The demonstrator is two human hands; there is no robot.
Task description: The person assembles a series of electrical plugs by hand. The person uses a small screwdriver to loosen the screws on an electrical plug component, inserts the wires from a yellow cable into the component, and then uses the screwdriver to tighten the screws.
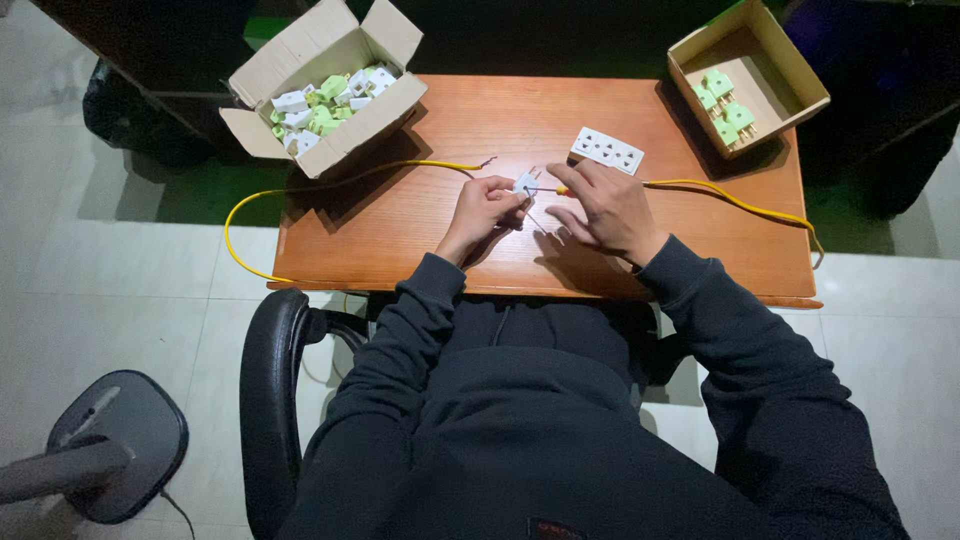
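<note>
My left hand [487, 207] holds a small white plug part [525, 183] above the middle of the wooden table [420, 225]. My right hand [608, 208] grips a thin screwdriver [553, 190] with a red-orange handle, its tip pointing left into the plug part. A white multi-socket adapter [606, 150] lies on the table just beyond my right hand. A yellow wire [728, 197] runs from under my right hand to the table's right edge. Another yellow wire [330, 181] lies to the left, with its bare end near my left hand.
An open cardboard box [262, 80] at the back left holds several white and green plug parts [330, 100]. A smaller cardboard box [790, 60] at the back right holds a few green plugs [725, 108]. A black chair arm [272, 370] and a grey fan base [120, 440] stand at the left.
</note>
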